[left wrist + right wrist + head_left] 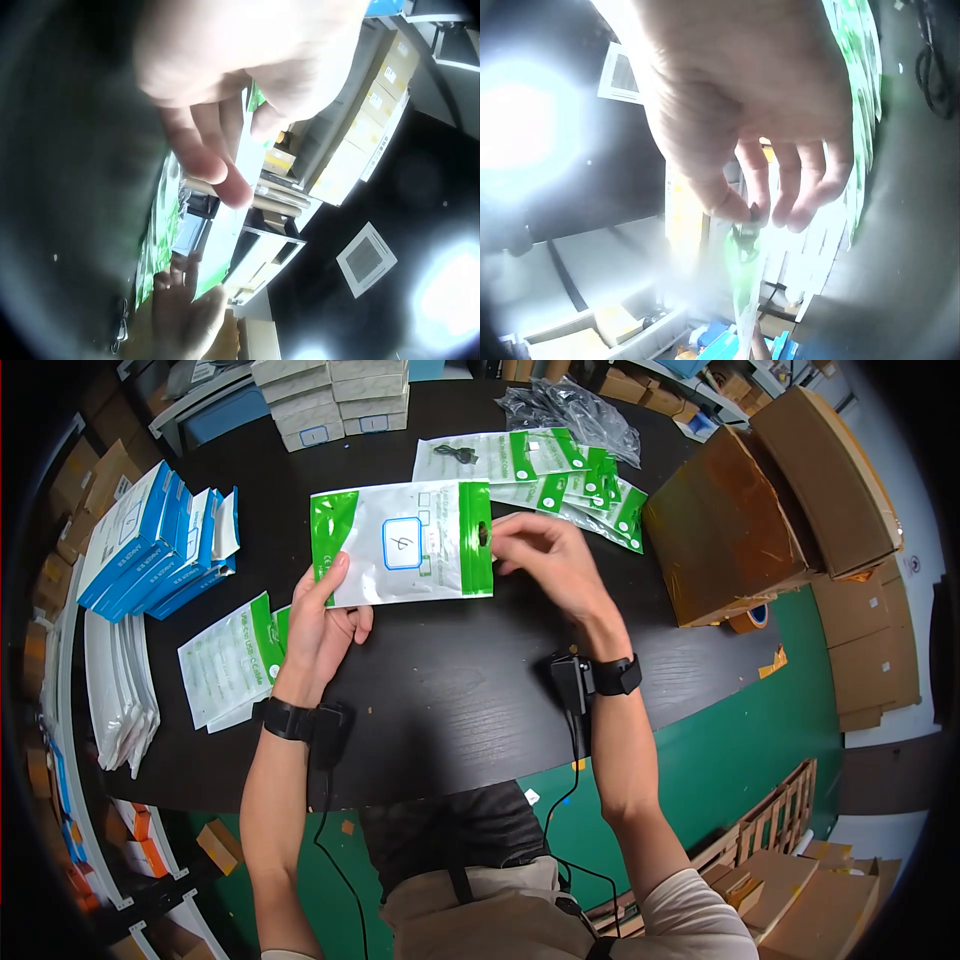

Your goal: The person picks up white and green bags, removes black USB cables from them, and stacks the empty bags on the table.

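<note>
A white and green plastic pouch [440, 585] is held up over the dark table, its handwritten label [403, 543] facing the head camera. My left hand [318, 628] grips its lower left corner, thumb on the front and fingers behind. At the opposite green end, my right hand [558, 568] pinches the edge by the hang hole between thumb and index finger. In the right wrist view, a small dark piece [751, 216] shows at those fingertips, with the pouch seen edge-on [742, 281] below. The other right fingers are loosely bent.
More green-and-white pouches [475, 458] lie at the back, beside clear plastic bags [570, 420]. Two pouches [225, 660] lie at the left, near blue boxes [150, 545] and stacked white envelopes [118, 690]. White boxes [335, 400] stand behind; a large cardboard box [725, 530] is right.
</note>
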`<state>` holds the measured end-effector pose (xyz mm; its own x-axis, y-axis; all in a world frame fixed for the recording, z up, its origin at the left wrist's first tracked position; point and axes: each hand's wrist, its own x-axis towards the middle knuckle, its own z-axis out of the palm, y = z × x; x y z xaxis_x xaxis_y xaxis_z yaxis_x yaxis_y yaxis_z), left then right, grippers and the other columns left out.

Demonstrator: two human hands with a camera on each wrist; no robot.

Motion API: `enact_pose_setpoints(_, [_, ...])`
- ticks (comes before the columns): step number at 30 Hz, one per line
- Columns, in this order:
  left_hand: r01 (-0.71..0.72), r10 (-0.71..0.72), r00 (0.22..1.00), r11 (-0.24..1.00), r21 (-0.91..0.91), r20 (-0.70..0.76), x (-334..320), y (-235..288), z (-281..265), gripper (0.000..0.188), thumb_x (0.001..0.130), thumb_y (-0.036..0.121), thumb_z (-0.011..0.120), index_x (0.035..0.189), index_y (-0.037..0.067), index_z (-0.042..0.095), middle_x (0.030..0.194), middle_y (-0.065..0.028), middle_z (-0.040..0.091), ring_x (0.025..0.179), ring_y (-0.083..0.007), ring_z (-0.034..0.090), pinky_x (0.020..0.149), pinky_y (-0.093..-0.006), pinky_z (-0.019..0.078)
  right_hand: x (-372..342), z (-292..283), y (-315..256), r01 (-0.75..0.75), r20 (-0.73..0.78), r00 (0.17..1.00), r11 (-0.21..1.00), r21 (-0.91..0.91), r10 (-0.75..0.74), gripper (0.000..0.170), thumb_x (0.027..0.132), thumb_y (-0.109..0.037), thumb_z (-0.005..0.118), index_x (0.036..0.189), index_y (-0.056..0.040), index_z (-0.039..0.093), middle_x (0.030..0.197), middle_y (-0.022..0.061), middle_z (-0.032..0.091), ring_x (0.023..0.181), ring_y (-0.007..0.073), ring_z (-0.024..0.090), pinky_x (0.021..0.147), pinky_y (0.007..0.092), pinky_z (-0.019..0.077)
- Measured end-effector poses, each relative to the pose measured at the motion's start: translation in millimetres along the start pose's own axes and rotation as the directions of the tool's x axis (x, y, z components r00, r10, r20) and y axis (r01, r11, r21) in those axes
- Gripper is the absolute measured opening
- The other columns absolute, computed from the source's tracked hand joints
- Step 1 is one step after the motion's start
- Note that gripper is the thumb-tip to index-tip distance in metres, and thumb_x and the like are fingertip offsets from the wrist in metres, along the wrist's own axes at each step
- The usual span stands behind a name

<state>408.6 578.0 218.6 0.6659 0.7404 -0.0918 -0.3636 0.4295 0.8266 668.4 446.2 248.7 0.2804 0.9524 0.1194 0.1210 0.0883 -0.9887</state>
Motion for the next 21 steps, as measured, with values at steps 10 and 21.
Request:
enact_pose_setpoints(10, [-0.036, 0.034, 0.993, 0.999, -0.017, -0.109, 3, 0, -5, 0.026, 0.103, 0.028, 0.058, 0.113, 0.003, 0.055, 0.088, -0.013, 0.07, 0.053, -0.0177, 0.062, 0.042, -0.0268, 0.042, -14, -54, -5, -0.313, -0.471, 0.881, 0.699, -0.643, -0.039, 0.029, 0.087, -0.023, 0.059, 0.088, 0.0062, 0.066, 0.069, 0.0113, 0.061, 0.064, 0.0161, 0.06, 0.063, 0.032, 0.0474])
enact_pose_setpoints(21, [-0.007, 0.009, 0.998, 1.0, 0.028, -0.058, -1, 1, 1, 0.027, 0.103, 0.026, 0.058, 0.115, 0.002, 0.056, 0.09, -0.0132, 0.07, 0.052, -0.0176, 0.061, 0.042, -0.0274, 0.0436, -23, -58, 6, -0.372, -0.46, 0.874, 0.393, -0.841, -0.156, 0.026, 0.085, -0.024, 0.059, 0.092, 0.0001, 0.067, 0.079, 0.0159, 0.067, 0.078, 0.029, 0.067, 0.07, 0.0376, 0.0486])
